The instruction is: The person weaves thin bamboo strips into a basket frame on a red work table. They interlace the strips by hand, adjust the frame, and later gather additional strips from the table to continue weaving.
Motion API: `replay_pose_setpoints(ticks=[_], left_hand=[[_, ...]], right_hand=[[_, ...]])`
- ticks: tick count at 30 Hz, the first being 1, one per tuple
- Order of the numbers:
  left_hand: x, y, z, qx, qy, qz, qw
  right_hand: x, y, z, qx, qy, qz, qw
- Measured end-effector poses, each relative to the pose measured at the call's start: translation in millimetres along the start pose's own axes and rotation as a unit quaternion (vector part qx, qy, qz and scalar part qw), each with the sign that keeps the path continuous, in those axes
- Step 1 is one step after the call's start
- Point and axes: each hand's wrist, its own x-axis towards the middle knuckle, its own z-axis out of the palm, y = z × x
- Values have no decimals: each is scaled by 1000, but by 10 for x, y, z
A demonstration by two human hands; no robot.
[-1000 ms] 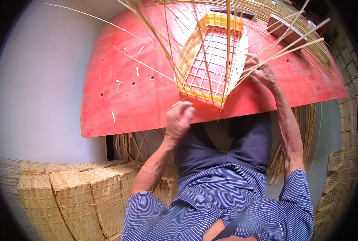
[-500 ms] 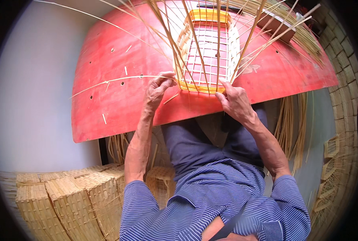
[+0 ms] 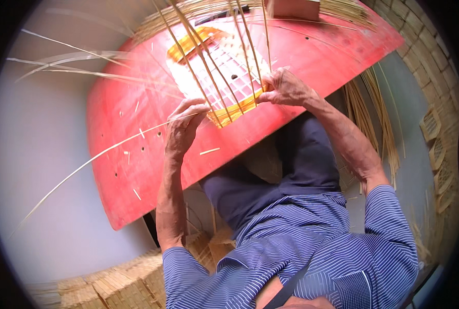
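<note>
A partly woven basket (image 3: 241, 109) sits on the red table, with an open grid base, an orange-yellow band around its sides and tall thin stakes (image 3: 204, 46) rising from it. At the near left corner, my left hand (image 3: 184, 123) pinches a long pale bamboo strip (image 3: 93, 159), which trails left past the table's edge. My right hand (image 3: 287, 88) grips the band at the near right corner, thumb and fingers closed on the basket's side. Other loose strip ends fan out to the left, blurred by motion.
Strip scraps and small holes dot the red table (image 3: 137, 177). At the back lie a bundle of strips (image 3: 343, 11) and a reddish-brown block (image 3: 294, 9). More strips (image 3: 363, 116) hang below the right edge. Woven baskets (image 3: 111, 283) stand at lower left.
The basket and the table have turned counterclockwise in view, the basket more so. The strip in my left hand now reaches beyond the table's left edge. Both hands stay at the basket's near corners.
</note>
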Motion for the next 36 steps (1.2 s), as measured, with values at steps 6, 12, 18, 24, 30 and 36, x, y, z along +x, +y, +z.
replay_pose_setpoints(ticks=[6, 12, 18, 24, 30, 36], left_hand=[[83, 281, -192, -30, -73, -69, 994], [366, 830, -190, 24, -67, -93, 993], [877, 758, -18, 20, -138, -129, 982], [1030, 734, 176, 0, -130, -129, 983], [1084, 695, 264, -35, -123, -128, 984], [1074, 749, 303, -77, -63, -80, 992]], right_hand=[[156, 69, -132, 193, -95, 35, 976], [221, 143, -85, 192, -22, 29, 981], [-228, -269, 105, -101, 309, -212, 922], [-223, -406, 208, -137, 249, -222, 933], [-179, -325, 302, -76, 283, -240, 926], [-220, -202, 219, -66, 257, -181, 947]])
